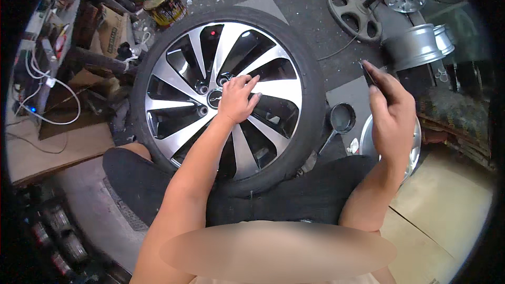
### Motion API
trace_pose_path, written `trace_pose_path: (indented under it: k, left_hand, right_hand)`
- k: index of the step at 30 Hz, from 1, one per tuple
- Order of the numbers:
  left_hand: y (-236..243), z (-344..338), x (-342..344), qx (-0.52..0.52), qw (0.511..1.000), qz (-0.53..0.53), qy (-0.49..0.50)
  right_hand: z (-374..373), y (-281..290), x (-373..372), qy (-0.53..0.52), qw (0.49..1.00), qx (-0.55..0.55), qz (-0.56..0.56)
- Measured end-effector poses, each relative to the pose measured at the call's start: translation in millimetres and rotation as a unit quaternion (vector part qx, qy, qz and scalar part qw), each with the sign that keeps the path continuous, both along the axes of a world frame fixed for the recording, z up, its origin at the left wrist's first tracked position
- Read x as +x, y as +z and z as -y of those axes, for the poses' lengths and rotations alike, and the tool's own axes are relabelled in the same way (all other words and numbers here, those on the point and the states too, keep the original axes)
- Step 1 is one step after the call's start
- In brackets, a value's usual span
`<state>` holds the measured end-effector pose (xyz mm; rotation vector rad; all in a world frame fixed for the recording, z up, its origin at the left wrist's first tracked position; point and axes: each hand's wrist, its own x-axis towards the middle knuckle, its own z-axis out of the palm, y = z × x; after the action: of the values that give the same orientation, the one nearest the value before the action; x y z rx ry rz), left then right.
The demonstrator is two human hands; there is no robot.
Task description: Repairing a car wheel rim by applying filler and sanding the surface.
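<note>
A black tyre [314, 94] lies flat in front of my legs, with a silver-and-black alloy wheel [273, 88] mounted in it. My left hand [238, 101] rests on the wheel just right of its centre cap [214, 99], fingers spread and holding nothing. Raised off to the right of the tyre, my right hand [392, 113] is closed, thumb against fingers. A thin dark strip [369, 72] pokes out of its fingertips; its kind is not clear. Much of the strip is hidden by the hand.
A small dark pan [342, 118] with a handle sits right of the tyre. A silver rim [415, 47] and a grey spoked base [355, 14] stand beyond it. Paint tins [164, 6] are at the far left. A white cable [67, 122] hangs from the left shelf.
</note>
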<state>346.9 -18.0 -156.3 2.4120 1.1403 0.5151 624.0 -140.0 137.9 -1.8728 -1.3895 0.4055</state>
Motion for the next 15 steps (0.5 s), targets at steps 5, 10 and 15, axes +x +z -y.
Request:
trace_pose_path:
  k: [5, 10, 15]
  left_hand:
    - [1.0, 35.8, 38.9, 0.059, 0.988, -0.107, 0.097]
    - [14.1, 70.8, 90.9, -0.005, 0.986, -0.165, 0.037]
    - [27.7, 106.7, 127.9, 0.018, 0.995, -0.071, -0.062]
  right_hand:
    - [-1.4, -24.9, 25.4, 0.007, 0.999, -0.011, -0.037]
    - [-10.0, -42.1, 35.7, 0.033, 0.998, -0.010, -0.050]
    - [-3.7, -47.2, 50.9, 0.027, 0.997, -0.018, -0.073]
